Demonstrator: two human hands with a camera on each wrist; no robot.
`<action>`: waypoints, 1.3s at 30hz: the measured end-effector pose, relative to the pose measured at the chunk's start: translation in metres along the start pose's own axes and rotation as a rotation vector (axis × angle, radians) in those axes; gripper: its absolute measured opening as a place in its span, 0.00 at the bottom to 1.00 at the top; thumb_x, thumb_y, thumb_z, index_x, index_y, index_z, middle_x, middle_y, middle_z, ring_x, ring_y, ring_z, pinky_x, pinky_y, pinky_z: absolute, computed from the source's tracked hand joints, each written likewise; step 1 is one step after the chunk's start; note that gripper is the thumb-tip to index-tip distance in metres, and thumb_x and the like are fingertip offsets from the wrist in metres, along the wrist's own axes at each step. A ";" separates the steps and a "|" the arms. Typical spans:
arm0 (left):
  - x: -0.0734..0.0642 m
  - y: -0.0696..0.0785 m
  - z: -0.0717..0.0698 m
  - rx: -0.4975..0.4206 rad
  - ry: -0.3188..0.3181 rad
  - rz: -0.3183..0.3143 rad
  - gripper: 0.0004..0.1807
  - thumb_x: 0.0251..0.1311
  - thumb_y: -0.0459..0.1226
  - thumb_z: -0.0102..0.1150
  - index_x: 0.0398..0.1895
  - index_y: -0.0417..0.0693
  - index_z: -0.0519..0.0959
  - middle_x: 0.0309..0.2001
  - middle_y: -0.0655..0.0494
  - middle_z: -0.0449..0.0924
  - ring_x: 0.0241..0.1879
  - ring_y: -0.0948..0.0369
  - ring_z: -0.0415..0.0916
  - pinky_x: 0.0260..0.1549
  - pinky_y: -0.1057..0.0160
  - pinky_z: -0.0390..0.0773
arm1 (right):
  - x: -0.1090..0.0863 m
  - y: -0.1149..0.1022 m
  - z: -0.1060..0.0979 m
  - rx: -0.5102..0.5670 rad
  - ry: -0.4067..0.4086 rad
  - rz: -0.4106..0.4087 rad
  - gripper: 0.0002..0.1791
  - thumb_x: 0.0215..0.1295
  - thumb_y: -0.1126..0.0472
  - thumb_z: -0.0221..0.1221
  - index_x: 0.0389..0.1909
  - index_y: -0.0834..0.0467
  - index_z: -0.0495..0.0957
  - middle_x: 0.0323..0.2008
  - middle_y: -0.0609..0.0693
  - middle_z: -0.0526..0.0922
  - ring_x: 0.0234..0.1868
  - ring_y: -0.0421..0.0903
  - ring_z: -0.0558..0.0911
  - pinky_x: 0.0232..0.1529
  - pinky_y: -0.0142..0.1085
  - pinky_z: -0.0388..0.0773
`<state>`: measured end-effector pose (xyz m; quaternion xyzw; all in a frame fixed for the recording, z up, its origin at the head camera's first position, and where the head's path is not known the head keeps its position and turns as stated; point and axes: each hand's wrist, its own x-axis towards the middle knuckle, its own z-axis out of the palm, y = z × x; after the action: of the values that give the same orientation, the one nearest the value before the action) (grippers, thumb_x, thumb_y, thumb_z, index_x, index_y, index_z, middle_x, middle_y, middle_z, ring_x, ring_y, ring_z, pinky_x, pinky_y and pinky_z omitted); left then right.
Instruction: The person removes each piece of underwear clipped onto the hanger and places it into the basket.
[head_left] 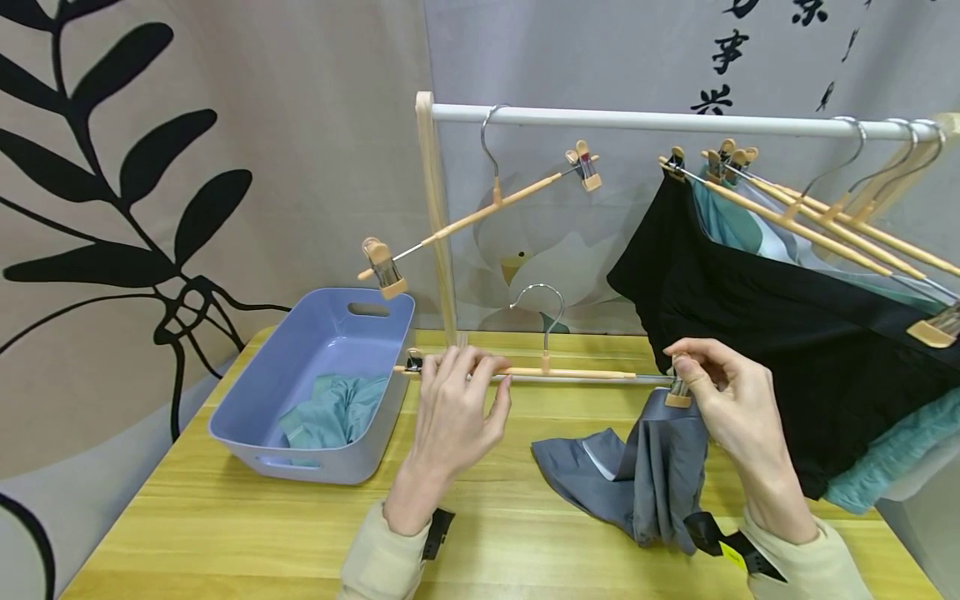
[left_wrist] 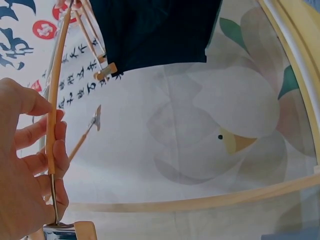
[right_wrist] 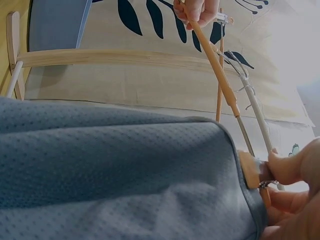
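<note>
Holding the hanger (head_left: 588,373) nearly level above the bench (head_left: 225,533), with the left hand (head_left: 459,408) curled round its bar, in a closed grip near one end. Over on the right, pinching the clip (head_left: 678,398) between thumb and fingers of the right hand (head_left: 735,400), in a grip almost closed. Dangling the grey cloth (head_left: 663,475) from this clip by its upper edge, in loose folds over the bench. Past the basket (head_left: 322,468) at left, with teal cloth (head_left: 337,408) crumpled inside. Up to the rail (head_left: 637,120), and a black garment (head_left: 720,333) clipped below.
</note>
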<state>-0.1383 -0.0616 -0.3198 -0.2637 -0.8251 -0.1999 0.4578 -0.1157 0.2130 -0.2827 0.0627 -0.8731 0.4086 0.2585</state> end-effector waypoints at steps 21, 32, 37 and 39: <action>0.000 0.000 -0.001 -0.017 0.005 -0.004 0.04 0.55 0.36 0.58 0.32 0.48 0.81 0.30 0.56 0.78 0.30 0.57 0.72 0.36 0.58 0.65 | 0.001 -0.003 0.000 0.054 -0.005 -0.005 0.07 0.65 0.64 0.57 0.41 0.61 0.80 0.25 0.37 0.78 0.19 0.36 0.78 0.22 0.27 0.70; -0.001 -0.003 0.000 -0.036 0.008 -0.027 0.03 0.54 0.36 0.62 0.32 0.48 0.81 0.29 0.56 0.78 0.29 0.57 0.71 0.35 0.58 0.65 | 0.002 -0.001 0.004 -0.047 -0.002 -0.115 0.14 0.69 0.61 0.53 0.51 0.61 0.78 0.26 0.47 0.78 0.25 0.26 0.72 0.25 0.23 0.67; -0.001 -0.004 0.000 -0.044 0.015 -0.034 0.03 0.53 0.36 0.62 0.32 0.47 0.81 0.29 0.56 0.79 0.29 0.56 0.71 0.35 0.58 0.65 | 0.002 -0.002 0.010 -0.157 0.118 -0.241 0.21 0.70 0.60 0.51 0.62 0.60 0.70 0.44 0.60 0.81 0.44 0.43 0.75 0.46 0.33 0.68; -0.001 -0.004 0.000 -0.043 0.013 -0.036 0.03 0.54 0.36 0.62 0.32 0.47 0.81 0.29 0.56 0.79 0.28 0.56 0.71 0.35 0.58 0.66 | 0.002 -0.003 0.014 -0.208 0.175 -0.325 0.23 0.72 0.54 0.49 0.62 0.62 0.70 0.49 0.62 0.78 0.49 0.56 0.72 0.48 0.43 0.68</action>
<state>-0.1402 -0.0649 -0.3209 -0.2575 -0.8221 -0.2277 0.4539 -0.1215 0.2009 -0.2868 0.1401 -0.8631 0.2731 0.4011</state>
